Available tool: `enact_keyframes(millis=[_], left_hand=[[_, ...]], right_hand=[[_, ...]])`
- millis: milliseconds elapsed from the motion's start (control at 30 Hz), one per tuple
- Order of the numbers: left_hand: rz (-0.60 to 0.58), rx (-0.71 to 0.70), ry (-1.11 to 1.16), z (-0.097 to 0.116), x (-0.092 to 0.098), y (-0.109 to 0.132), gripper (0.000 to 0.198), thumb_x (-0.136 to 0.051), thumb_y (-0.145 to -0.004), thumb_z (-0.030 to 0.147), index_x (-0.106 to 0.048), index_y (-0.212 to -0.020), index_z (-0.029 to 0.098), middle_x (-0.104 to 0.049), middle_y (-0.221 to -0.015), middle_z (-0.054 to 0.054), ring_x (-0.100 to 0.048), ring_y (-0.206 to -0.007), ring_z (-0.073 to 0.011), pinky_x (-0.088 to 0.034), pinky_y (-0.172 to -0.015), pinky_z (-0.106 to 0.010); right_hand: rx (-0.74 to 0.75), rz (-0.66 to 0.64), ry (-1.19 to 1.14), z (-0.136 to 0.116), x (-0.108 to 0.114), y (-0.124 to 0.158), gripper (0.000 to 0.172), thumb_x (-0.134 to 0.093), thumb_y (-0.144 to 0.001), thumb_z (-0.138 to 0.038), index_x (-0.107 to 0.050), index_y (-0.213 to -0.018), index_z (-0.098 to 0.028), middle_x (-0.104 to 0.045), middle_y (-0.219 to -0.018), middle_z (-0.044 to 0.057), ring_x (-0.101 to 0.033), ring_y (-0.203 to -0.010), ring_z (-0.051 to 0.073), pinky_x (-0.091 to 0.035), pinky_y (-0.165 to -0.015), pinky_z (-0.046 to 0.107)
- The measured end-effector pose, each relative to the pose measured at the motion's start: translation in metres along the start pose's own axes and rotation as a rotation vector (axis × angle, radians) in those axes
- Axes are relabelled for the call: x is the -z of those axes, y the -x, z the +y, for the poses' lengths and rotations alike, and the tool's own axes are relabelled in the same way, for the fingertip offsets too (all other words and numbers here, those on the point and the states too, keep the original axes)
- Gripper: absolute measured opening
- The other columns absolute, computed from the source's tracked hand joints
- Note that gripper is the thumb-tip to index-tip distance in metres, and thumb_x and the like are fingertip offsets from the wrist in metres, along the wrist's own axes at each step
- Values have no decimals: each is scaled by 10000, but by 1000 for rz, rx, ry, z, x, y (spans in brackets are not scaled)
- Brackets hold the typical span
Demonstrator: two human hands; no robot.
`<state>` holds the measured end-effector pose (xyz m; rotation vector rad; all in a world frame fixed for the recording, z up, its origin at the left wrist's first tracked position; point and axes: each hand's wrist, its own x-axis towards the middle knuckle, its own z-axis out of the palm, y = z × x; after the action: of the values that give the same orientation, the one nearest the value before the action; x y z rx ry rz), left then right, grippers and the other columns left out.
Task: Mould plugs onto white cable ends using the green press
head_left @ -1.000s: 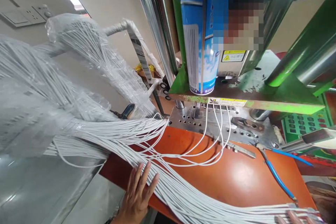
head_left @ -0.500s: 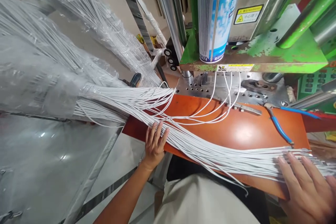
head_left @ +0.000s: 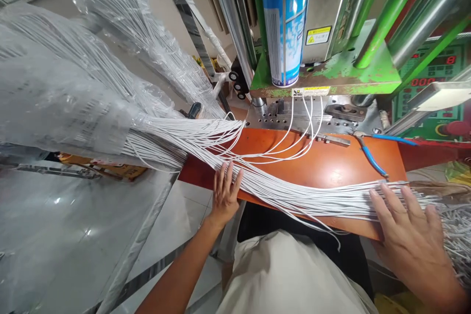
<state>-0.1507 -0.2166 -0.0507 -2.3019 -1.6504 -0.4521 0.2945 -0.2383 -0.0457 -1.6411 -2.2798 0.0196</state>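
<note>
A long bundle of thin white cables point(head_left: 294, 189) runs across the orange board point(head_left: 331, 164) in front of me. My left hand point(head_left: 226, 191) touches the bundle's near edge at the board's left part, its fingers stretched out. Over the right end of the bundle lies my right hand point(head_left: 408, 221), flat with fingers spread; it covers part of the cables. Several separate white cables point(head_left: 283, 149) curve from the bundle up to the green machine plate point(head_left: 353, 76). Pliers with blue handles point(head_left: 372, 157) lie on the board near my right hand.
A blue spray can point(head_left: 285, 29) stands on the machine plate. Plastic-wrapped cable bundles point(head_left: 147, 44) hang over a wrapped frame at the left. A control panel with red digits point(head_left: 423, 83) is at the right. Below my right hand's side lies a heap of cable ends point(head_left: 458, 235).
The view has shifted to the right, showing more of the control panel and the cable heap. Both hands stay on the bundle, fingers extended.
</note>
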Motion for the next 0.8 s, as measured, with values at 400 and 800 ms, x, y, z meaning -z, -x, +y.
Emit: enact_keyframes(millis=[400,800], left_hand=[[-558,-532,365,51,21,-128,260,-641,-976,432,-662,-943,175,-678,-962,-61,-637,-922,-209,-497,-825,-320],[-254,-817,310,110,9,-271,405,-414,-1034,187,-588,-1396,134,-543,-1524,-122,-447,-1461,-245,-322,-1244,-436]], right_hand=[[317,-347,-261,-106,1,-124,889,-854,-537,-795,-613,-1122,-170,-631,-1077,130,-597,-968,333,-515,-831,463],[16,-786,-1251,-56,-19,-185,470,-516,-990,-612,-591,-819,-181,-611,-714,10,-549,-617,137,-464,-598,280]])
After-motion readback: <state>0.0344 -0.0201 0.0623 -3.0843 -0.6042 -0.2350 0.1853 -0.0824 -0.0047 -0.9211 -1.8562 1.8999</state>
